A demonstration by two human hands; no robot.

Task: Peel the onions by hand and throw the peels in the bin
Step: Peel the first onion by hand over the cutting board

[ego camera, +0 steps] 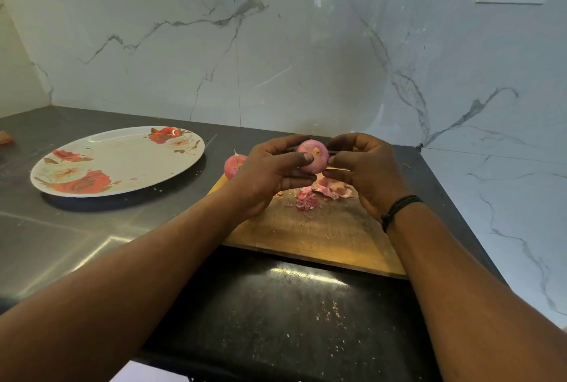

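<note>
Slipping is the likely trouble: the onion (pixel 313 156) is looking smooth and nearly bare, so a hard thumb push could be sending it rolling off the cutting board (pixel 322 234). Both hands are holding it above the board, the left hand (pixel 270 173) and right hand (pixel 365 169) curling round it, thumbs pressing its front, while peels (pixel 322 193) are lying beneath and another onion (pixel 234 165) is waiting beside.

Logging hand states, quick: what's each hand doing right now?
Left hand: holding the onion.
Right hand: holding the same onion.
</note>
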